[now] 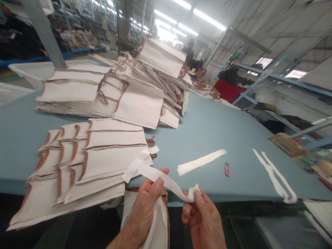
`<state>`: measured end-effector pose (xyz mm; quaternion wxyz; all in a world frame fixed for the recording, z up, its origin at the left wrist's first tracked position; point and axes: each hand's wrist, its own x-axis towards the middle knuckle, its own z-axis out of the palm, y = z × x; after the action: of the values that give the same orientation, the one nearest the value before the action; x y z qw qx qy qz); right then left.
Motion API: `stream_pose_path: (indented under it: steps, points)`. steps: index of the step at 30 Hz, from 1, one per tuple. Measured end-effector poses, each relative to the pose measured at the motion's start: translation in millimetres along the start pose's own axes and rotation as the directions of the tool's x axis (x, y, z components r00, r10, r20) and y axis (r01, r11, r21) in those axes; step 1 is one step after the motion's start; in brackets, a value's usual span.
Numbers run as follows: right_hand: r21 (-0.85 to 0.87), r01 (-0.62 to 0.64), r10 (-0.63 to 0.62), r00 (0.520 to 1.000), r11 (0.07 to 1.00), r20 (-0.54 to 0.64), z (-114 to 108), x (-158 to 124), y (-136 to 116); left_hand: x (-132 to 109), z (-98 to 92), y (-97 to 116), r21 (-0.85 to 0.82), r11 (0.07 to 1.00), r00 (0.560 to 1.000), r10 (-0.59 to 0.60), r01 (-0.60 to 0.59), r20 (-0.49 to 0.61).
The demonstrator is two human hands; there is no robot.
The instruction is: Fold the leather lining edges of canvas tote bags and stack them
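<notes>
A white fabric strip (pixel 172 185) runs between my two hands at the table's front edge. My left hand (pixel 151 193) pinches it between thumb and fingers, and its free end reaches left toward the stacked pieces. My right hand (pixel 203 214) grips the other end, which is crumpled at the fingertips. Below my left hand hangs a cream fabric piece with brown edging (pixel 158 224). Another white strip (pixel 137 164) lies across the corner of a fanned stack of cream, brown-edged fabric pieces (pixel 114 159) on the left.
On the blue-green table (pixel 207 128) lie a flat bundle of white strips (pixel 202 162), small pink thread snips (pixel 227 169) and a looped white strip (pixel 275 176). A tall pile of cream pieces (pixel 141 103) stands behind. Shelving (pixel 280 77) lines the right; a cardboard box (pixel 287 144) sits there.
</notes>
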<state>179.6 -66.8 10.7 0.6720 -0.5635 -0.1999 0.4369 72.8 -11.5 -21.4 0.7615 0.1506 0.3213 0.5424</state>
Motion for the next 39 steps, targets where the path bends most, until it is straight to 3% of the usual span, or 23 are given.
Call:
stream_pose_path:
  steps: [6,10,13,16,17,18,20,22,25,27,30,32,34,37,39]
  points:
    - [0.075,-0.123,0.128,0.99,0.99,-0.066,-29,-2,32,9,-1.8,-15,0.154,0.987,0.999,0.037,-0.035,-0.006]
    - [0.027,-0.159,0.161,0.978,0.987,-0.133,-49,7,54,9,-4.3,-5,0.33,0.939,0.995,0.094,-0.096,0.023]
    - [-0.285,-0.166,0.129,0.981,0.944,-0.146,-66,10,56,5,-0.1,8,0.445,0.886,0.992,0.122,-0.128,0.042]
    - [-0.719,-0.029,-0.13,0.978,0.694,-0.165,-74,11,28,1,7.3,16,0.579,0.794,0.983,0.149,-0.186,0.111]
    - [-0.776,-0.001,-0.201,0.966,0.63,-0.164,-72,11,14,0,10.1,17,0.636,0.74,0.975,0.163,-0.22,0.148]
    - [-0.779,0.038,-0.218,0.967,0.626,-0.128,-68,13,0,0,12.9,18,0.686,0.679,0.966,0.179,-0.26,0.189]
    - [-0.716,0.182,-0.213,0.976,0.674,0.048,-52,18,-24,0,18.3,18,0.752,0.572,0.945,0.193,-0.327,0.264]
    - [-0.645,0.313,-0.232,0.95,0.697,0.21,-28,26,-39,1,22.3,19,0.766,0.534,0.933,0.178,-0.358,0.312]
    - [-0.531,0.381,-0.183,0.904,0.757,0.388,8,36,-39,1,22.5,20,0.782,0.505,0.93,0.16,-0.365,0.33]
    - [-0.477,0.367,-0.146,0.887,0.799,0.438,24,40,-30,0,18.2,23,0.809,0.484,0.942,0.16,-0.334,0.294]
    - [-0.4,0.315,-0.162,0.914,0.86,0.372,32,44,-19,0,9.1,30,0.803,0.552,0.974,0.09,-0.223,0.209]
    - [-0.347,0.306,-0.198,0.929,0.886,0.313,29,46,-16,1,4.5,37,0.765,0.626,0.986,0.042,-0.152,0.161]
    - [-0.303,0.274,-0.199,0.946,0.913,0.256,23,46,-16,3,1.8,44,0.756,0.64,0.99,0.058,-0.138,0.132]
    - [-0.286,0.129,-0.071,0.976,0.95,0.206,12,40,-13,5,-3.1,50,0.782,0.604,0.988,0.111,-0.153,0.107]
    - [-0.294,0.035,0.029,0.977,0.955,0.212,5,31,-7,4,-10.5,52,0.787,0.607,0.993,0.086,-0.112,0.075]
